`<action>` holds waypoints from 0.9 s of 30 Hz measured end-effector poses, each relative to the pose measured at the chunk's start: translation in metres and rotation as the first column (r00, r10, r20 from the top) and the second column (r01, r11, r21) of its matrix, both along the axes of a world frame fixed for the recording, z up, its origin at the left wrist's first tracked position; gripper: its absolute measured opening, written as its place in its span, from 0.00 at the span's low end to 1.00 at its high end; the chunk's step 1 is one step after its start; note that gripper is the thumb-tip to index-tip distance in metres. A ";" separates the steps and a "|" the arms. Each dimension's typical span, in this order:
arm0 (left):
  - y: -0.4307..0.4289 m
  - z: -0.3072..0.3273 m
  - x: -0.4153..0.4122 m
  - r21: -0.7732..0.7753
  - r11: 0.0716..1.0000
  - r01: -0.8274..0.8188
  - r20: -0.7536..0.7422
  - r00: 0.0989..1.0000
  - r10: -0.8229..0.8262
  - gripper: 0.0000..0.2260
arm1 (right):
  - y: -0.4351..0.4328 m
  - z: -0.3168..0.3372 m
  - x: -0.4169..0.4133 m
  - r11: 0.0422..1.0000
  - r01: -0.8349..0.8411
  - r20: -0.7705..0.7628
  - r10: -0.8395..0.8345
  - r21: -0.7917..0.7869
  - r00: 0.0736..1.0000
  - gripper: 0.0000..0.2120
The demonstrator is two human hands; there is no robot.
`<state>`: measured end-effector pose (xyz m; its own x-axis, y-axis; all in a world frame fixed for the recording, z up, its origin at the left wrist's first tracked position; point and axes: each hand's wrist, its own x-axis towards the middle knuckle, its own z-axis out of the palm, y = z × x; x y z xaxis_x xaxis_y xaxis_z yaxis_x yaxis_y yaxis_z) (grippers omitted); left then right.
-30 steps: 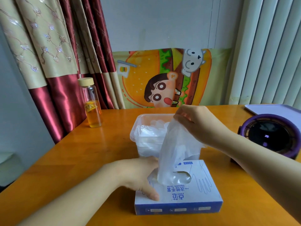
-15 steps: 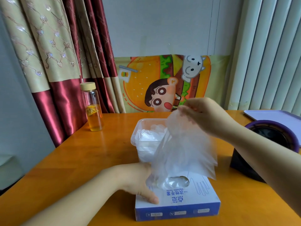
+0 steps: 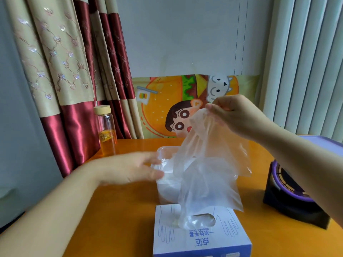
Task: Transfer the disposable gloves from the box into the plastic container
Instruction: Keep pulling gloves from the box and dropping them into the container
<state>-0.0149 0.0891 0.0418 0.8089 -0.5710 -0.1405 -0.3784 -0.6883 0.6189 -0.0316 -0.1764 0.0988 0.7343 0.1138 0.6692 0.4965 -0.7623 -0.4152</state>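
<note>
Evidently light, limp and slippery, the thin clear plastic glove (image 3: 207,173) is hanging pinched at its top by the right hand (image 3: 235,115), its tail in the blue-and-white cardboard box (image 3: 200,240) at the near edge of the bench (image 3: 120,219); the left hand (image 3: 128,167) is hovering slack-fingered by the clear plastic container (image 3: 161,150).

Support: orange wooden table (image 3: 115,210), glossy top. Near edge, centre: flat white-and-blue cardboard box (image 3: 200,240), glove outlines printed on its upper face, oval slot on top. Just behind it: clear rectangular plastic container (image 3: 166,190), lidless, white contents; contact with the box cannot be told. Far left corner: upright glass bottle (image 3: 106,132), pale cap, amber liquid in the lower part. Right side, well apart from the box: black device with a purple ring (image 3: 289,197). Behind that: flat lavender panel (image 3: 323,140), partly hidden.
</note>
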 end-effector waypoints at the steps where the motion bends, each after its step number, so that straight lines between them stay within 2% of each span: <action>1: 0.002 0.010 0.000 -0.053 0.998 -0.045 0.036 0.998 0.047 0.63 | 0.000 0.001 0.001 1.000 -0.002 -0.005 0.002 -0.001 1.000 0.18; 3: -0.006 0.026 -0.002 -0.166 0.982 -0.095 0.150 0.981 0.120 0.63 | 0.003 0.002 0.006 1.000 -0.007 -0.017 0.007 0.001 1.000 0.18; 5: -0.026 0.033 -0.003 -0.242 0.967 -0.082 0.268 0.952 0.147 0.58 | 0.007 0.002 0.013 1.000 -0.020 -0.046 0.020 -0.002 0.999 0.19; 8: -0.057 0.037 0.010 -0.362 0.931 -0.051 0.292 0.942 0.166 0.48 | 0.015 0.005 0.019 0.996 -0.087 -0.137 0.084 -0.017 0.987 0.19; 12: -0.075 0.038 0.038 -0.415 0.908 -0.062 0.367 0.902 0.229 0.17 | 0.017 0.008 0.028 0.989 -0.144 -0.232 0.133 -0.033 0.964 0.18; 14: -0.074 0.040 0.046 -0.463 0.878 -0.119 0.351 0.885 0.305 0.10 | 0.010 0.006 0.037 0.989 -0.134 -0.229 0.143 0.055 0.963 0.18; 17: -0.067 0.043 0.053 -0.477 0.852 -0.216 0.314 0.863 0.395 0.09 | -0.001 0.002 0.036 0.922 -0.164 -0.224 0.253 0.351 0.941 0.28; 18: -0.065 0.043 0.056 -0.476 0.845 -0.244 0.299 0.858 0.417 0.10 | -0.002 0.000 0.033 0.898 -0.194 -0.208 0.293 0.396 0.933 0.28; 19: -0.063 0.042 0.059 -0.477 0.838 -0.265 0.282 0.857 0.432 0.11 | -0.003 -0.002 0.030 0.897 -0.230 -0.180 0.314 0.377 0.932 0.26; 21: -0.061 0.041 0.066 -0.484 0.828 -0.283 0.248 0.863 0.440 0.10 | 0.000 -0.009 0.028 0.933 -0.272 -0.117 0.305 0.238 0.945 0.19; 24: -0.063 0.037 0.079 -0.492 0.821 -0.291 0.188 0.885 0.426 0.10 | 0.002 -0.021 0.042 0.984 -0.179 -0.097 0.177 -0.013 0.979 0.09; 27: -0.066 0.030 0.089 -0.511 0.815 -0.274 0.112 0.918 0.379 0.06 | 0.002 -0.030 0.058 0.990 -0.131 -0.161 0.122 -0.048 0.979 0.08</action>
